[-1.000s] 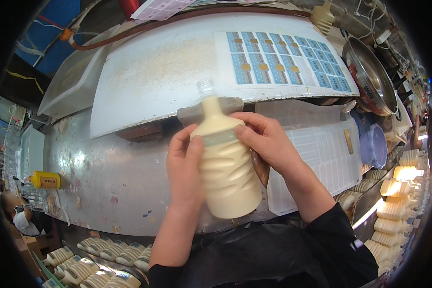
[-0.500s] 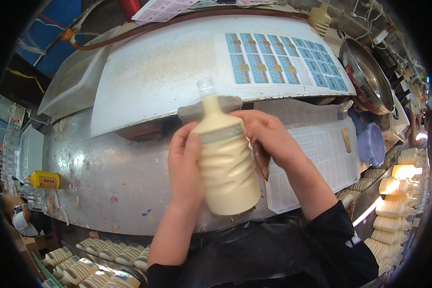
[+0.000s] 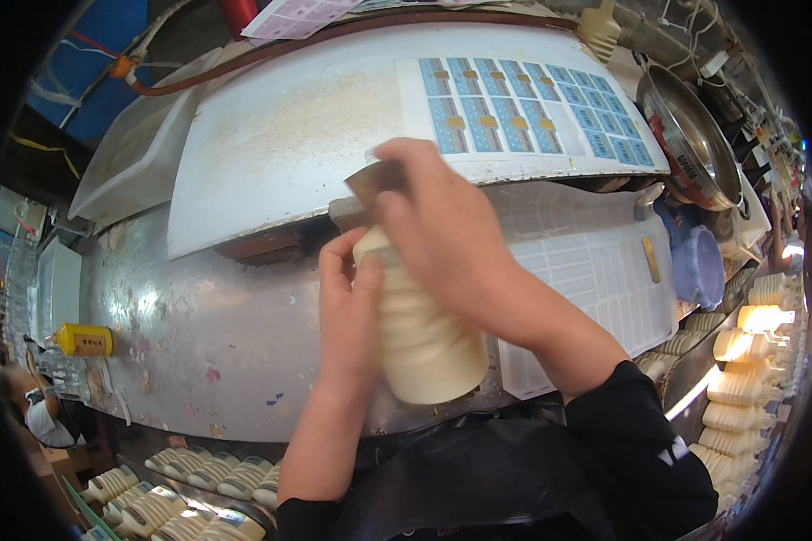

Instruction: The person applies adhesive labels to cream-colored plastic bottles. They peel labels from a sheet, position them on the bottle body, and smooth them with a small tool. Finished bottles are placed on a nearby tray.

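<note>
A cream-coloured bottle (image 3: 429, 352) with wavy ridged sides stands tilted in front of me, its base toward my body. My left hand (image 3: 352, 288) is wrapped round its left side, thumb on the shoulder. Over the neck and upper right side passes my right hand (image 3: 442, 216), slightly blurred, its fingers closed on a thin flat brown piece (image 3: 370, 183). That hand hides most of the neck and the label band below the shoulder.
Beyond the bottle a white board (image 3: 289, 117) carries sheets of blue labels (image 3: 496, 131). A translucent label backing sheet (image 3: 595, 279) lies to the right, near a purple bucket (image 3: 697, 269) and a steel pan (image 3: 695, 135). Filled bottles (image 3: 203, 478) lie at lower left; a yellow container (image 3: 86, 340) is left.
My right hand has moved up and left from the bottle's shoulder to over its neck, carrying the brown piece along. My left hand and the bottle are nearly where they were.
</note>
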### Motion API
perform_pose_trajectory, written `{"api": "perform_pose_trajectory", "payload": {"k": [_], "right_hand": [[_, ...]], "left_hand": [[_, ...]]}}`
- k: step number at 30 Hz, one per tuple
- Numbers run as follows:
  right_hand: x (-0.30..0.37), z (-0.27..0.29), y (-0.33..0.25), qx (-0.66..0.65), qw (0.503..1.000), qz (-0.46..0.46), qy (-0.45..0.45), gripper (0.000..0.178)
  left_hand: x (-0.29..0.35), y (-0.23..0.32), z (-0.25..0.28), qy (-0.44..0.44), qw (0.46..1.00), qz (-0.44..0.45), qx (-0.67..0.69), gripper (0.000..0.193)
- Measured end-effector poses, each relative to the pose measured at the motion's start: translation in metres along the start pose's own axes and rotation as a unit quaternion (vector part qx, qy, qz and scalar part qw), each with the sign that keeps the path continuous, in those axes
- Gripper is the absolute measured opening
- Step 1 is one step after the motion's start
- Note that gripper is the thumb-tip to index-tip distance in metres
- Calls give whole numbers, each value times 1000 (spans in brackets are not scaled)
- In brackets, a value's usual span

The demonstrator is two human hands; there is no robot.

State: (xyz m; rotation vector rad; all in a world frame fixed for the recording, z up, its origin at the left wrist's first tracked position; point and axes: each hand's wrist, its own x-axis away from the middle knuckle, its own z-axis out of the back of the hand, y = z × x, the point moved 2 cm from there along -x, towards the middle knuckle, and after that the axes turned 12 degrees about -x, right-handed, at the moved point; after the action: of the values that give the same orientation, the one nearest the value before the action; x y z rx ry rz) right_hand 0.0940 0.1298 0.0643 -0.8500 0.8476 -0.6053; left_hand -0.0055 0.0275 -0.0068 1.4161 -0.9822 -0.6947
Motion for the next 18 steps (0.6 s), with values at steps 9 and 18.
{"api": "perform_pose_trajectory", "payload": {"k": [9, 18], "right_hand": [[20, 39, 59, -10, 997, -37, 66, 36], [16, 31, 40, -95, 991, -68, 65, 39]], "left_hand": [[0, -13, 2, 12, 998, 11, 60, 39], [15, -1, -6, -26, 999, 4, -33, 80]]}}
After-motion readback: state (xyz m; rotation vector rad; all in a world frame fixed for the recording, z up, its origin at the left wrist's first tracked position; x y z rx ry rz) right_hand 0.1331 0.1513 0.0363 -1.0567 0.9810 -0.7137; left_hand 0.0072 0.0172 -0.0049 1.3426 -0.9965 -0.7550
